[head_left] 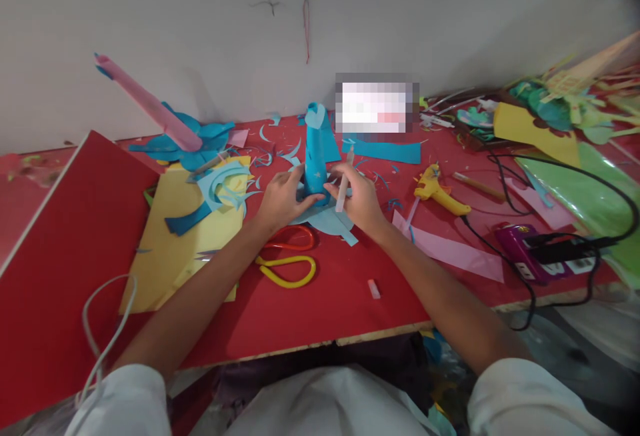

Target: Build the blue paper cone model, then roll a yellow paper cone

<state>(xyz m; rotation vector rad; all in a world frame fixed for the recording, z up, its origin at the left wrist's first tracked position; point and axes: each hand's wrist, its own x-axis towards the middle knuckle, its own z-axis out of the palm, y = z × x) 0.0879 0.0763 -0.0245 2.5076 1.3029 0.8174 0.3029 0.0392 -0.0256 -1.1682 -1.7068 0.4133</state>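
Note:
A blue paper tube (315,153) stands upright on a light blue paper piece (325,221), a pale heart shape (315,117) at its top. My left hand (284,201) is closed around the left side of the tube's base. My right hand (363,199) holds a whitish pen (343,189) between its fingers, while its thumb and fingertips are at the tube's lower right side. Just below my left hand lie the scissors' handles, one orange and one yellow (287,271). A small pale cap (374,289) rests near the table's front edge.
A yellow glue gun (437,193) with a black cable lies to the right, near a purple box (537,256). Pink paper strip (455,254), yellow sheets (170,243) and blue scraps cover the red table (340,313). A pink paper tube (150,103) leans at the back left; a red board (65,269) stands left.

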